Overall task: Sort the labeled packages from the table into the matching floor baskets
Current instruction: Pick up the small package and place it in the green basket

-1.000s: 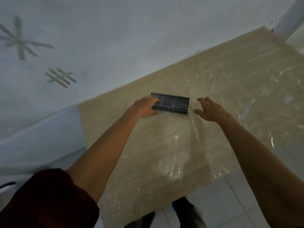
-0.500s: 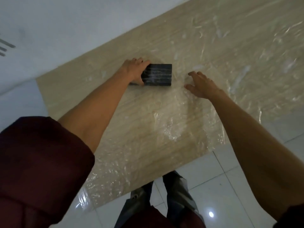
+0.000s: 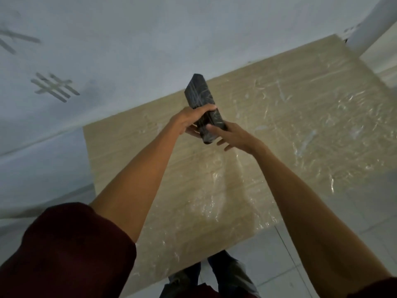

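Note:
A dark, flat rectangular package (image 3: 199, 93) wrapped in glossy film is held up off the table, tilted on end with its far end pointing away from me. My left hand (image 3: 191, 119) is wrapped around its lower half. My right hand (image 3: 231, 135) touches the package's near end, fingers spread along its right side and underside. Any label on the package is not readable. No basket is in view.
The beige wood-grain table (image 3: 279, 125) is covered in crinkled clear plastic film and stands against a pale wall (image 3: 129, 39) bearing taped marks (image 3: 54, 88). White floor tiles (image 3: 279, 254) and my feet (image 3: 225, 274) show below the table's near edge.
The package lay flat on the table under my left hand; now it is lifted off the surface and turned on end. My right hand has come in from the table and touches it.

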